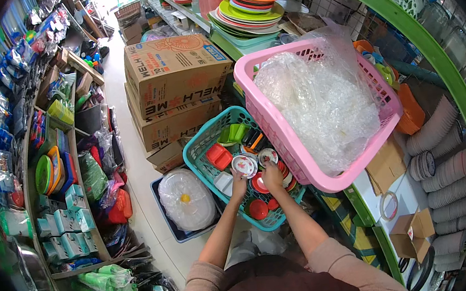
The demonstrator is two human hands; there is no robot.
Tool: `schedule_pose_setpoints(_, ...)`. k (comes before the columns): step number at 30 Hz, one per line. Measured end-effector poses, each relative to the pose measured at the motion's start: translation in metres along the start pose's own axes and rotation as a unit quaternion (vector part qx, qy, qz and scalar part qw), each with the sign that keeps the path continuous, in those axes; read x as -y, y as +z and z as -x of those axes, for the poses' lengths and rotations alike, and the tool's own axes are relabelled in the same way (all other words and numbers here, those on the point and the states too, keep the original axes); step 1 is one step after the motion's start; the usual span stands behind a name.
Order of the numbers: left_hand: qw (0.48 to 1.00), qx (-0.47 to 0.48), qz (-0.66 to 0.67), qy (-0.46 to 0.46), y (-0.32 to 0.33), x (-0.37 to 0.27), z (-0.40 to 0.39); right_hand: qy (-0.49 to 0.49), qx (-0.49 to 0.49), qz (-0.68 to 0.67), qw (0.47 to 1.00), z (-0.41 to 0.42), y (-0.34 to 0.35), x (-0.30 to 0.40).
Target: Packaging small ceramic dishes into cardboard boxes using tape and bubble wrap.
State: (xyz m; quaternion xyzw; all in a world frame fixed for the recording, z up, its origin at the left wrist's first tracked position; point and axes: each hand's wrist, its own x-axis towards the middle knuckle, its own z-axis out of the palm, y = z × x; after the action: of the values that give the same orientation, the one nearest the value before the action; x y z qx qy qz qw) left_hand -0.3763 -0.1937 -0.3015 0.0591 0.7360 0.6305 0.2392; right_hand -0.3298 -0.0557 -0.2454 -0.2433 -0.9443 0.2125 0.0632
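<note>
Both my hands are inside a teal plastic basket [195, 163] of small dishes. My left hand [239, 184] grips the edge of white floral-patterned small bowls [244, 165], which look stacked. To its right, my right hand [272, 177] holds a smaller floral dish [268, 156] by its near rim. Around them lie a red divided dish [219, 156], a white dish [224, 184], green dishes [238, 133] and black and orange pieces [253, 140]. A red round bowl [259, 209] sits near the basket's closest end. My palms hide some of the dishes.
A pink basket [326, 178] of clear plastic wrap overhangs the teal one's right side. Cardboard cartons [179, 76] are stacked beyond, and a dark blue tub [169, 224] with a wrapped white container [187, 199] stands left. Shelves [97, 228] of packaged goods line the aisle.
</note>
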Motion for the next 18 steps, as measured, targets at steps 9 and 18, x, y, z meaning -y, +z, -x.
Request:
schedule_pose_setpoints(9, 1.000, 0.003, 0.011, 0.016, -0.003, 0.010, -0.004, -0.055, 0.112, -0.081, 0.989, -0.027, 0.017, 0.035)
schedule_pose_setpoints(18, 0.999, -0.015, 0.039, 0.009, 0.011, -0.022, 0.014, -0.048, -0.004, -0.122, 0.991, -0.021, 0.020, 0.021)
